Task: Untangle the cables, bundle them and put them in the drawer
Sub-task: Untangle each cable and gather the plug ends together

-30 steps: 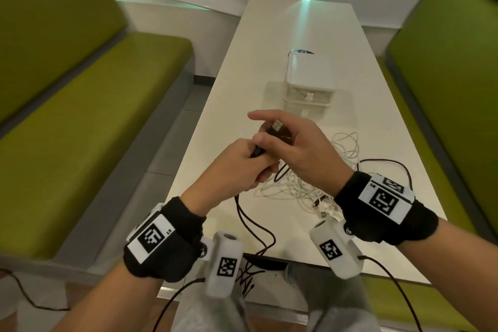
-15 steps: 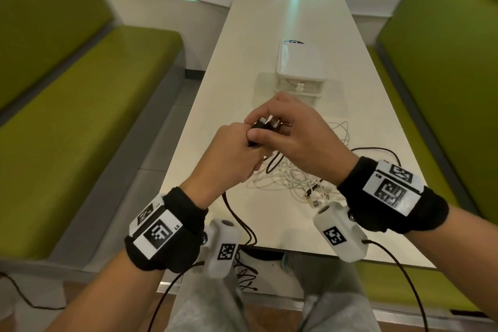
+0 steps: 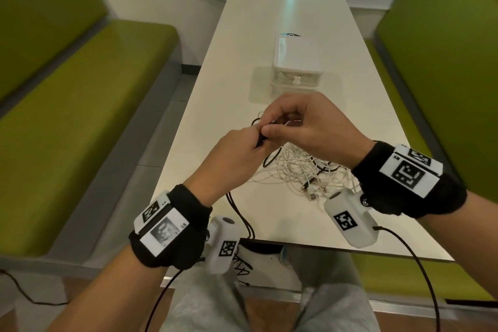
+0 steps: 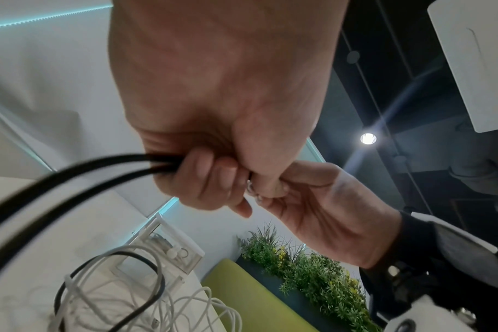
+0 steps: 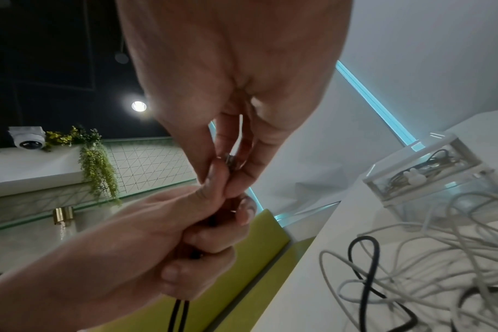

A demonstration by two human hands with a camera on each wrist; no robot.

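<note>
My left hand (image 3: 242,148) grips a doubled black cable (image 4: 71,170) in its fist above the table; two strands trail down over the near table edge (image 3: 239,218). My right hand (image 3: 301,121) pinches the cable's metal plug end (image 5: 230,160) between thumb and fingers, right against the left fist. A tangle of white cables (image 3: 296,170) with a black cable (image 5: 367,269) looped through it lies on the table under my right hand. The small clear drawer box (image 3: 296,62) stands beyond the hands, its drawer closed, with cables visible inside (image 5: 430,161).
The white table (image 3: 283,8) runs away from me between two green benches (image 3: 67,89) (image 3: 444,48). Loose white plugs (image 3: 310,191) lie near the right wrist. Wrist camera cords hang by my knees.
Both hands have stayed joined on the black cable. The right hand's fingers have curled down over the plug, which showed between them a second ago.
</note>
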